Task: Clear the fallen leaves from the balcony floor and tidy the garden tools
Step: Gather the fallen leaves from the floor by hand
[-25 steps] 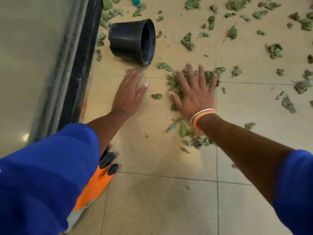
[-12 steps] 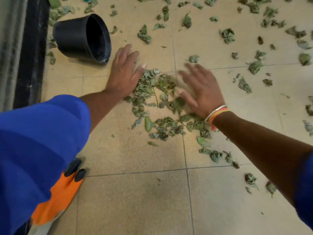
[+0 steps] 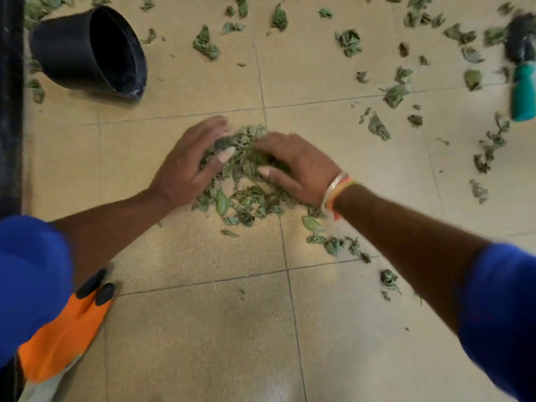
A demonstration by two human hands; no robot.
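**Scooping up the gathered leaves**

Cupping the leaf pile on the balcony floor between left hand and right hand, fingers of both curled into the heap from either side.

Probably light, dry, crumpled and brittle. Apt to slip out between fingers or crumble under a hard squeeze. Best taken from beneath, palms sliding under the edges and closing together, not pinched from above. Expect to leave a loose fringe just nearside of the wrists.

Beyond the left hand, a black pot on its side, mouth turned toward the heap, near enough to serve as a bin. Well beyond the right hand, many scattered leaves and a blurred teal-handled tool. Behind the left forearm, an orange glove. No obstacle seen between left hand and pot.
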